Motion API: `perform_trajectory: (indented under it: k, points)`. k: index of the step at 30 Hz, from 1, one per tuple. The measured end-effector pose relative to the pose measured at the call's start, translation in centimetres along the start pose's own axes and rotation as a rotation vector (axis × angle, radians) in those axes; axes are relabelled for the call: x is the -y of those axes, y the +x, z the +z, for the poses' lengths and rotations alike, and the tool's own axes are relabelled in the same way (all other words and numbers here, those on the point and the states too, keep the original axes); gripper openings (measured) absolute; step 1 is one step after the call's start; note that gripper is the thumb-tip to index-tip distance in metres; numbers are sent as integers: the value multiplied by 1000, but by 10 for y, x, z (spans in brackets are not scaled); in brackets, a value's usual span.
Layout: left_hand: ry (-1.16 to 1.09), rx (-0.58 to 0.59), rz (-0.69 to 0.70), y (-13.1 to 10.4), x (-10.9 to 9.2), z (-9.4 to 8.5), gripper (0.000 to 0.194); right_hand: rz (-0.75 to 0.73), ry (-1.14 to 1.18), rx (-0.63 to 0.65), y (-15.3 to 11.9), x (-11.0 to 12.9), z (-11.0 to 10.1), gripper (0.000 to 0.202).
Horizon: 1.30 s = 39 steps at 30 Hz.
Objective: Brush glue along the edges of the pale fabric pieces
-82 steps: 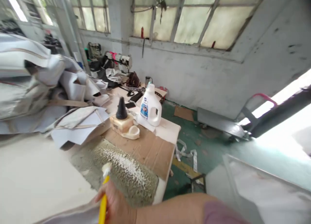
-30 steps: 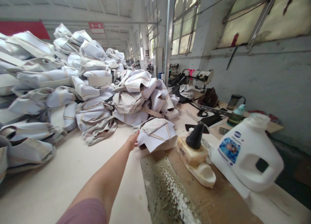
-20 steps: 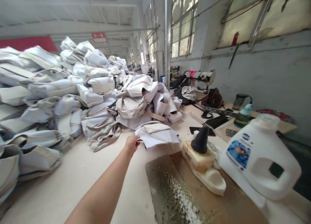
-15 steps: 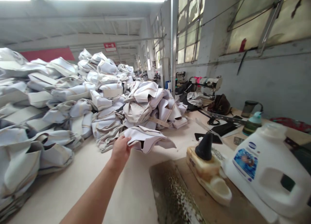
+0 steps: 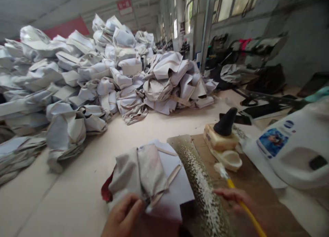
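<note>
My left hand [image 5: 125,211] grips the near edge of a grey and white fabric piece [image 5: 151,168], thumb on top. The piece lies at the front of the table, its right side reaching the glue-spattered board [image 5: 203,182]; some red shows at its left edge. At the lower right, my right hand [image 5: 241,202], blurred, holds a yellow-handled brush [image 5: 248,211]. White bristles point up and away, close to the small cream dish of a container with a black cone-shaped top [image 5: 224,137].
A big heap of similar fabric pieces [image 5: 102,72] covers the left and back of the table. A large white jug [image 5: 295,147] stands at the right. Behind it are dark flat items and a sewing machine [image 5: 262,46] by the wall.
My left hand has brought the fabric piece from beside the heap toward me. My right hand has come into view with the brush. The view has tilted down.
</note>
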<state>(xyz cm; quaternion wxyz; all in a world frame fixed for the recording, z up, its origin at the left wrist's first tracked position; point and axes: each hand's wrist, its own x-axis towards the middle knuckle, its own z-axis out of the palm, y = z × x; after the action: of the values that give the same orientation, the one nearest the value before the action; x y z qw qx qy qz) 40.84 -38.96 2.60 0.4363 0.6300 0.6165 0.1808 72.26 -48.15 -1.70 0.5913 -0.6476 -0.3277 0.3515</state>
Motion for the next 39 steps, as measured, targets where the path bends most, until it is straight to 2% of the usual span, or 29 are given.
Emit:
perform_trajectory:
  k: [2, 3, 6, 8, 11, 14, 16, 18, 21, 24, 27, 30, 32, 34, 36, 39]
  points:
    - [199, -128, 143, 6, -16, -5, 29, 58, 94, 48, 6, -7, -14, 44]
    - [290, -135, 207, 13, -24, -5, 30, 85, 121, 70, 10, -10, -19, 45]
    - [558, -37, 356, 48, -44, 5, 35, 166, 165, 95, 23, -8, -22, 38]
    - [715, 9, 385, 83, -54, 12, 38, 245, 275, 92, 32, -1, -13, 32]
    - [835, 32, 225, 148, -56, 14, 48, 389, 550, 51, 44, 11, 2, 28]
    - [843, 106, 57, 211, -44, 10, 68, 551, 724, -51, 51, 17, 6, 26]
    - [829, 189, 9, 242, -32, 11, 79, 633, 797, -107, 52, 15, 5, 24]
    - [826, 254, -17, 262, -21, 16, 85, 670, 846, -134, 53, 11, 3, 23]
    - [837, 270, -14, 273, -11, 25, 76, 694, 891, -172, 56, 6, 2, 20]
    - [838, 267, 16, 265, -17, 28, 50, 746, 961, -221, 60, 3, 2, 20]
    - [769, 334, 128, 244, -41, 22, 33, 782, 987, -251, 64, 0, -2, 22]
    - [757, 415, 296, 225, -70, 20, 30, 789, 985, -271, 65, -5, -7, 21]
    - [856, 408, 329, 222, -79, 29, 31, 794, 1011, -289, 66, -8, -8, 19]
    - [963, 364, 266, 227, -73, 44, 31, 798, 1039, -305, 67, -9, -9, 17]
    - [1014, 333, 178, 236, -60, 59, 29, 795, 1050, -305, 66, -9, -11, 17]
    - [1031, 288, 127, 239, -44, 71, 31, 747, 1000, -279, 64, -9, -18, 17]
